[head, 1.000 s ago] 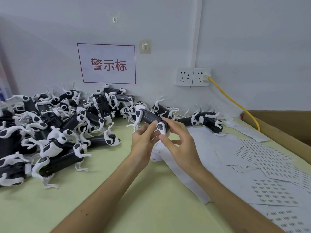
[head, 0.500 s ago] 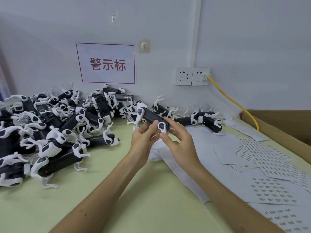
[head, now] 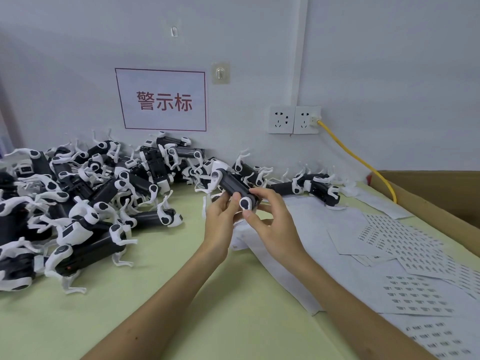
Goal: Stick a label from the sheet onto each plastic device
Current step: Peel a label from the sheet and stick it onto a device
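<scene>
Holds a black, white-legged plastic device point(head: 233, 184) over the green table point(head: 181, 294), left hand point(head: 220, 219) wrapped round its body, right hand point(head: 275, 224) pinching its end, with most of the heaped pile point(head: 85, 193) seemingly awaiting labels from the white sheets point(head: 420, 289).

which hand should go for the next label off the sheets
Right, probably. The label sheets lie on the right, just beyond the right hand. The left hand grips the device and sits nearer the pile of devices, so it can hold while the right reaches.
</scene>
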Demonstrator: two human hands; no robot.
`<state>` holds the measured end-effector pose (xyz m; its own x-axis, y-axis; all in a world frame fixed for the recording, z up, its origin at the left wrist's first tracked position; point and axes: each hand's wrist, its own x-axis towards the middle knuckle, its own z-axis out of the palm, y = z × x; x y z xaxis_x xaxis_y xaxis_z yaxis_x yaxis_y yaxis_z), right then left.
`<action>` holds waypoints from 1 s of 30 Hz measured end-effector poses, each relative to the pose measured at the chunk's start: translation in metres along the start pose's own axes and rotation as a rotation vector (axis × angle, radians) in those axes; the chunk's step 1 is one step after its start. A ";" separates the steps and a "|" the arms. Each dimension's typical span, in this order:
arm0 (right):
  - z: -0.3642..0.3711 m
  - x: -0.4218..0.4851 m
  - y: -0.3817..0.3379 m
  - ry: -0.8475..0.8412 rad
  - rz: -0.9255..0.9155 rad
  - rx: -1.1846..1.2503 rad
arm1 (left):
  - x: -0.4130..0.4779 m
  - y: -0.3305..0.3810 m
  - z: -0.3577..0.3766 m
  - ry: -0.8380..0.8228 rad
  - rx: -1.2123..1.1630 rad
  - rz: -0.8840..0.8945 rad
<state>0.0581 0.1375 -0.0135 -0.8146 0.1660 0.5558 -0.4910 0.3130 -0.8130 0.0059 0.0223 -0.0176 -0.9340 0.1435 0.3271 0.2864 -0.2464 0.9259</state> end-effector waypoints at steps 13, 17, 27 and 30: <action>-0.004 0.005 -0.002 -0.034 0.088 -0.097 | 0.005 -0.007 -0.005 -0.048 0.216 0.052; -0.012 0.014 -0.008 0.012 0.305 0.114 | 0.007 -0.006 -0.007 -0.032 0.296 0.033; -0.144 0.037 -0.007 0.603 0.376 1.200 | 0.006 -0.014 -0.012 -0.110 0.901 0.062; -0.189 0.026 0.003 0.795 0.142 1.325 | 0.006 -0.019 -0.013 -0.188 0.943 0.031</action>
<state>0.0939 0.3192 0.0309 -0.7193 0.6920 0.0604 -0.6886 -0.6988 -0.1937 -0.0079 0.0151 -0.0353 -0.8972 0.3214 0.3028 0.4406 0.6080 0.6605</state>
